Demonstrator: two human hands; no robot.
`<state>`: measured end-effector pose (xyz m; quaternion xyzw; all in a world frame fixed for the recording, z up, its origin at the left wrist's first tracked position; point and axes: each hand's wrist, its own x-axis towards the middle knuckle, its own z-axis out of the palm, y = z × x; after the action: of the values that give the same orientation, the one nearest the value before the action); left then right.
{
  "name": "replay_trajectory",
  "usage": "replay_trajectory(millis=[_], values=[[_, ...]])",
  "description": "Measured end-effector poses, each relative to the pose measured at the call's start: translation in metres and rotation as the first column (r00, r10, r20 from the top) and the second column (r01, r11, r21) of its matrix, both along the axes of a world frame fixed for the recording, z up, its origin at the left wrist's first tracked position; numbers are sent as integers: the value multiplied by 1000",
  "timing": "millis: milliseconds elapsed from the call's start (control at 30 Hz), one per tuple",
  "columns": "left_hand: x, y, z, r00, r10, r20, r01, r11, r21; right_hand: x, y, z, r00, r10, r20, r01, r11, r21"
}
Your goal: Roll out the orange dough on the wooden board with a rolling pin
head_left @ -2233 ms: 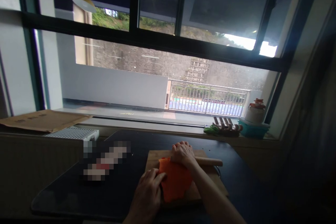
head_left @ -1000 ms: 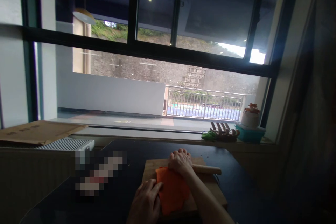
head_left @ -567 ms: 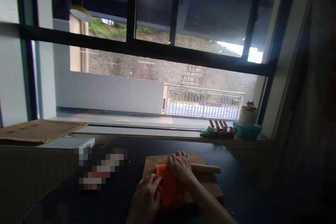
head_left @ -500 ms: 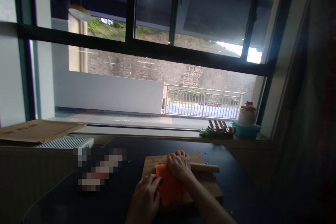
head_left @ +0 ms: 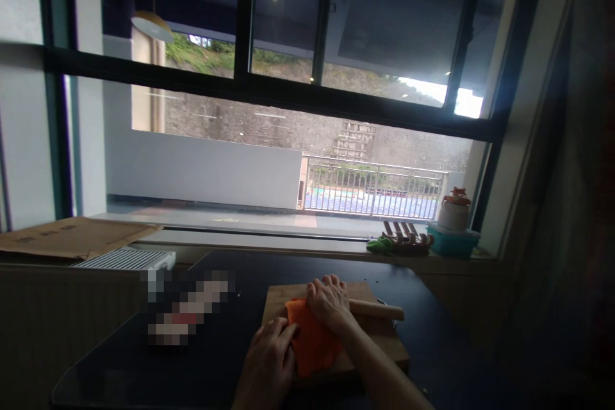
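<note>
A flat, soft-looking orange sheet [head_left: 312, 346], its material unclear, lies on a wooden board [head_left: 379, 339]. My left hand [head_left: 270, 355] is at the sheet's left edge, its thumb resting on top and its fingers curled beside the board. On the far side of the sheet, my right hand [head_left: 329, 301] presses down with fingers bent forward over the left part of a rolling pin [head_left: 377, 309]. The pin's right end sticks out beyond that hand toward the board's right edge. What lies beneath my right palm is hidden.
The board rests on a dark table [head_left: 230, 320]. A pixelated patch [head_left: 192, 314] hides something at the left. Brown cardboard [head_left: 72, 237] lies on a white slatted unit [head_left: 127, 259]. Along the windowsill stand a brown slatted item [head_left: 408, 240] and a teal box [head_left: 451, 240] carrying a pale jar [head_left: 454, 211].
The whole view has shifted slightly right. Both hands keep nearly the same place on the sheet and board.
</note>
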<state>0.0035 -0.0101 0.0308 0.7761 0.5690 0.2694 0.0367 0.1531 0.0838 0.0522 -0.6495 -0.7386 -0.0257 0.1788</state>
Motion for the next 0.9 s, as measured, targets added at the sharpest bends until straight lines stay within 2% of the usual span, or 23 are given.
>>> replay_trajectory(millis=[100, 367, 667, 767, 900], values=[[0, -1, 1, 1000, -8, 8, 8, 1000, 1, 1, -2, 1, 1000, 19, 10, -19, 1000, -13], [-3, 5, -13, 1000, 6, -10, -5, 998, 63, 3, 37, 13, 998, -63, 10, 63, 990, -124], [0, 0, -2, 1000, 13, 27, -14, 999, 37, 1, 0, -1, 1000, 8, 5, -7, 999, -34], [0, 0, -2, 1000, 12, 27, -13, 999, 36, 1, 6, 2, 1000, 6, 11, -5, 999, -32], [-1, 2, -6, 1000, 19, 9, -19, 999, 49, 3, 30, 11, 998, -60, 2, 60, 995, -78]])
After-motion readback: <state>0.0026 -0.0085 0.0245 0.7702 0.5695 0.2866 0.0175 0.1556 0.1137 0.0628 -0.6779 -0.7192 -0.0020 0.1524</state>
